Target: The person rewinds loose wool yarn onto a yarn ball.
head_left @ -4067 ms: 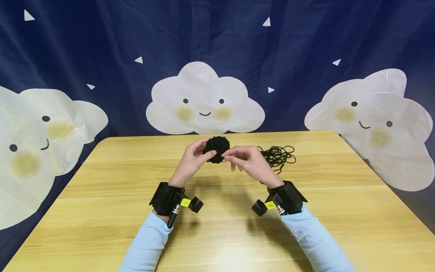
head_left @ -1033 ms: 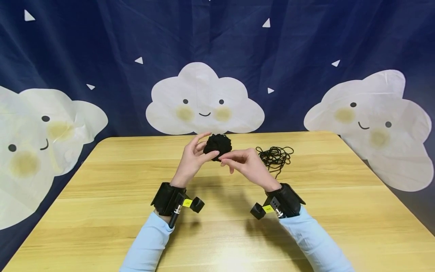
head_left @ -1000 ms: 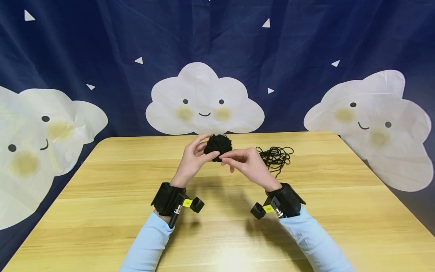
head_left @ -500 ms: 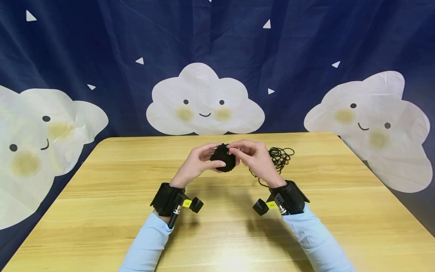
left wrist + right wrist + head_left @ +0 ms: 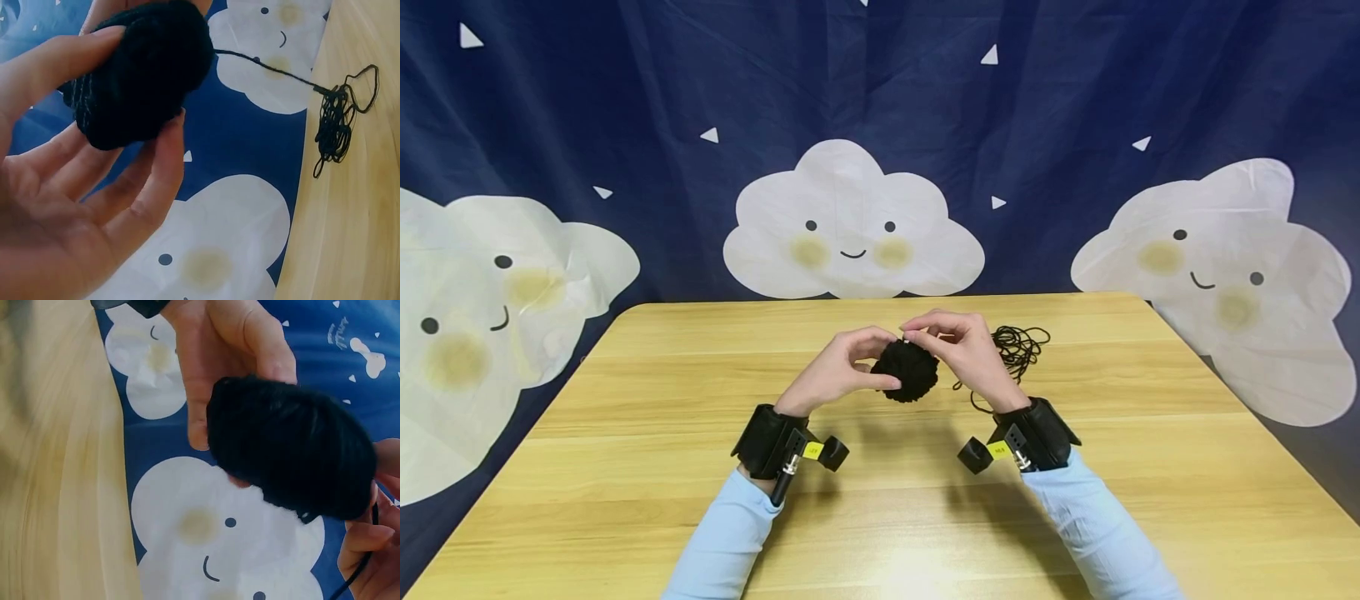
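Raised over the table, a ball of black yarn (image 5: 908, 372) sits in my left hand (image 5: 835, 371), thumb on the near side and fingers curled behind it. My right hand (image 5: 973, 358) is at the ball's far upper edge, thumb and forefinger pinching the yarn strand (image 5: 357, 574). In the left wrist view the wound ball (image 5: 147, 75) shows parallel wraps on its side, and a taut strand (image 5: 269, 65) runs from near it to a tangled heap of loose yarn (image 5: 334, 125) on the table. My right forearm and hand partly hide that heap in the head view.
The pale wooden table (image 5: 700, 500) ends at a dark blue curtain (image 5: 880, 75) printed with white clouds. Black wrist straps with small cameras (image 5: 833, 452) sit on both wrists. A loop of slack yarn (image 5: 977, 403) lies by my right wrist.
The yarn ball has come lower and to the right, turning in my left hand. My right hand has gone from the ball's near lower edge up to its far edge.
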`<state>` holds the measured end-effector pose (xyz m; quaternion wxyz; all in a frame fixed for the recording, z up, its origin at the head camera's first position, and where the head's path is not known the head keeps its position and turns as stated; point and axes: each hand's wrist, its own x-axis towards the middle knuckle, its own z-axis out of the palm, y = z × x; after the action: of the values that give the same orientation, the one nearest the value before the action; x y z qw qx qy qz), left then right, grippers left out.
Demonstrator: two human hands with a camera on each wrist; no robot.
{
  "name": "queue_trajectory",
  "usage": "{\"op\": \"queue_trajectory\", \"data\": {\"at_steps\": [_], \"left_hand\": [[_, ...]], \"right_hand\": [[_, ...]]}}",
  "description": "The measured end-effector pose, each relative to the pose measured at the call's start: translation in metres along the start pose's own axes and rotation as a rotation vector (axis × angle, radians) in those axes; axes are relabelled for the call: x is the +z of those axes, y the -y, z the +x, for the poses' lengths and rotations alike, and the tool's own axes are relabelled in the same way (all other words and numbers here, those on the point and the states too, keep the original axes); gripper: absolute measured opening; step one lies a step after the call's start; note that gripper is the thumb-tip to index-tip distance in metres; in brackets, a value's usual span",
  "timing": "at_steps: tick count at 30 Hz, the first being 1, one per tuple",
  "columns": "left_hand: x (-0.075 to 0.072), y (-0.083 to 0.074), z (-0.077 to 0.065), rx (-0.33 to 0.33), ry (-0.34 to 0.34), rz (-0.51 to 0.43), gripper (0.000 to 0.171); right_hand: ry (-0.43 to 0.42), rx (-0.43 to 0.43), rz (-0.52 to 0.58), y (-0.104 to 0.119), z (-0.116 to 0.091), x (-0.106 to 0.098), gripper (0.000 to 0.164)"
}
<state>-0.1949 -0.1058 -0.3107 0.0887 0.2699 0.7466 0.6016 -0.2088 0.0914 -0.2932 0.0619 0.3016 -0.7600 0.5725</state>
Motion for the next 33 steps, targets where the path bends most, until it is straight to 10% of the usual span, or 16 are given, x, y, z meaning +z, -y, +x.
{"op": "queue_trajectory", "data": {"at_steps": [13, 26, 33], "left_hand": [[0.001, -0.004, -0.003, 0.046, -0.098, -0.180, 0.038], [0.000, -0.004, 0.000, 0.043, -0.397, -0.161, 0.031], [0.000, 0.000, 0.000, 0.043, -0.442, -0.161, 0.044]], "right_hand": [[0.004, 0.140, 0.060, -0.024, -0.001, 0.002, 0.014], [0.125, 0.132, 0.027, -0.001, -0.009, 0.018, 0.014], [0.162, 0.143, 0.033, 0.001, -0.010, 0.017, 0.014]]}}
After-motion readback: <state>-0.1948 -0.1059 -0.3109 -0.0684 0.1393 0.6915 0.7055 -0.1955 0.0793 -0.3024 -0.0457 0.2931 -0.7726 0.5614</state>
